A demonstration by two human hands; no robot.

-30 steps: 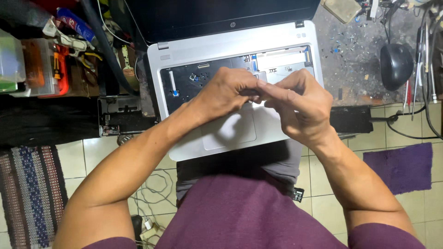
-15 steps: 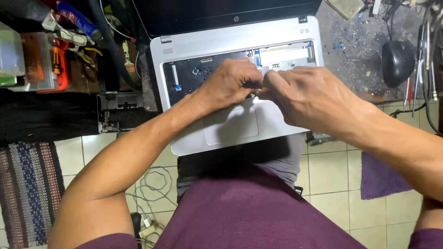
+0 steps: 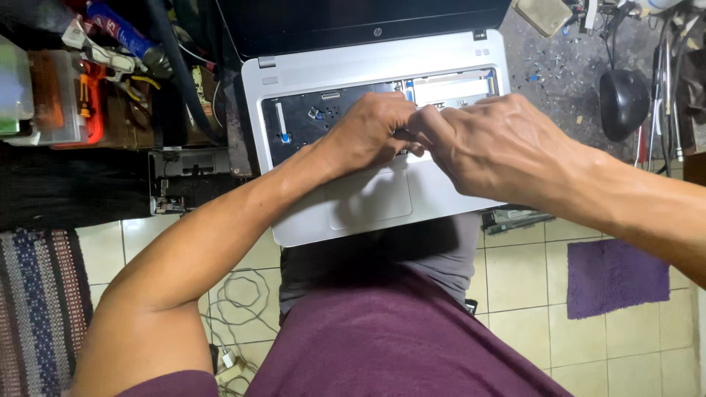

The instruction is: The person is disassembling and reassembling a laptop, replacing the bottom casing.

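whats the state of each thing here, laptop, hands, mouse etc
laptop: lid open, keyboard removed, inner bay exposed
left hand: fingers curled, pinching in the bay
right hand: fingertips meeting the left's
black mouse: idle on the bench
purple mat: flat on the floor

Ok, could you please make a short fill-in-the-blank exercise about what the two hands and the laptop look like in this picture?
1. The silver laptop rests on the person's ____.
2. The laptop's ____ is removed, so the dark inside shows.
3. The left hand and the right hand meet above the ____.
4. On the tiled floor at the right lies a small ____ cloth.

Missing words: lap; keyboard; touchpad; purple
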